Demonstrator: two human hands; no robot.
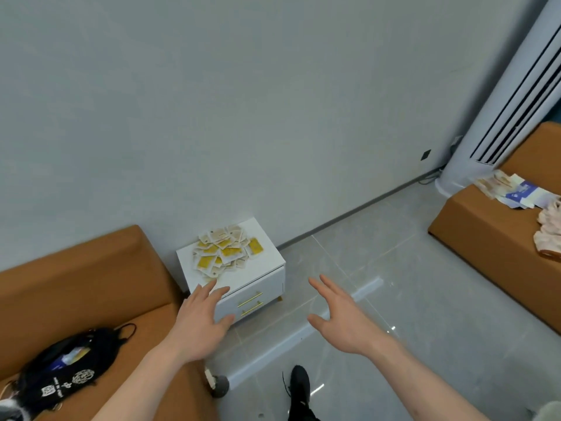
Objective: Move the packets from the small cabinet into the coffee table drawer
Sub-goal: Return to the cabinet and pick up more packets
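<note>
Packets (226, 252), yellow and cream, are shown heaped on top of one small white cabinet (270, 276) set against the wall; the pile overlaps too much for an exact count, approx. two dozen or more. Two gold handles (250, 303) are seen on the cabinet front, both drawers closed. Two hands are raised in front: left hand (200, 323), fingers straight and slightly apart, nothing held, overlapping the cabinet's near corner in view, contact cannot be told; right hand (341, 319), fingers spread, nothing held, over the floor beside the cabinet. Two brown sofa sections are visible, left sofa (91, 275) and right sofa (485, 226), both cut off by the frame. One black bag (73, 363) lies on the left one, part cropped; papers (513, 189) on the right one, print illegible. One black shoe (299, 385) at bottom.
</note>
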